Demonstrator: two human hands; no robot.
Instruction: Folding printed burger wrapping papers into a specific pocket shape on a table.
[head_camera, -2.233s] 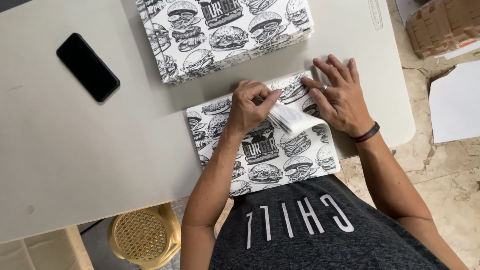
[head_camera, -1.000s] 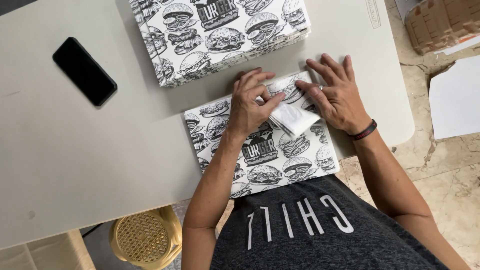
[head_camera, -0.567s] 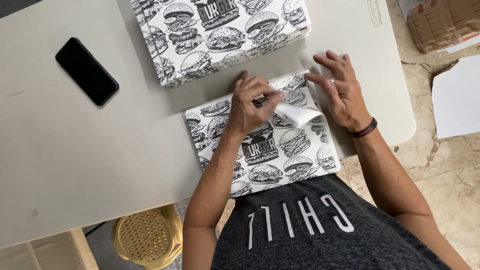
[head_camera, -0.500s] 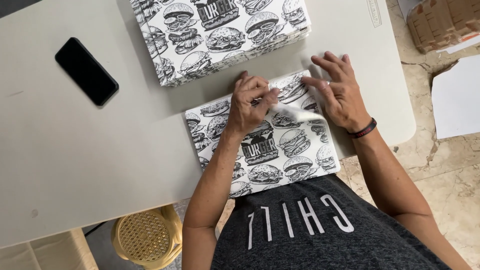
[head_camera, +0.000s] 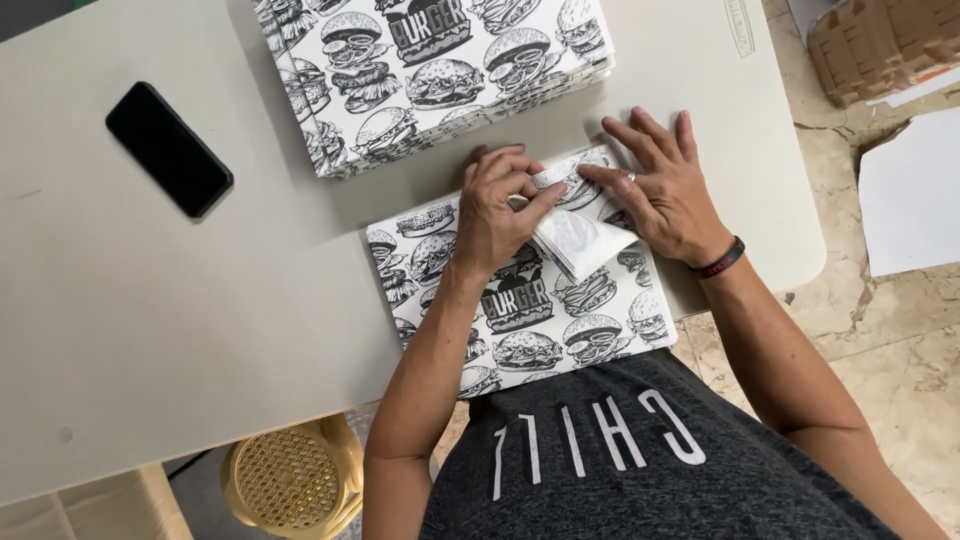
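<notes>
A flat paper sheet (head_camera: 520, 310) printed with black-and-white burger drawings lies on the grey table (head_camera: 200, 300) in front of me. Its top right corner is folded over, showing a plain white flap (head_camera: 585, 240). My left hand (head_camera: 500, 210) pinches that flap between thumb and fingers at the fold. My right hand (head_camera: 660, 190) lies flat with spread fingers on the sheet's upper right edge, just beside the flap. A black band is on my right wrist.
A stack of the same printed sheets (head_camera: 430, 70) sits at the table's far side. A black phone (head_camera: 168, 148) lies to the left. A yellow woven stool (head_camera: 290, 480) stands below the table edge. Cardboard (head_camera: 880, 45) and white paper (head_camera: 915, 190) lie on the floor at right.
The white flap was pressed nearly flat half a second ago; now my left hand has it lifted and folded back over the sheet. My right hand stayed pressed on the sheet's edge.
</notes>
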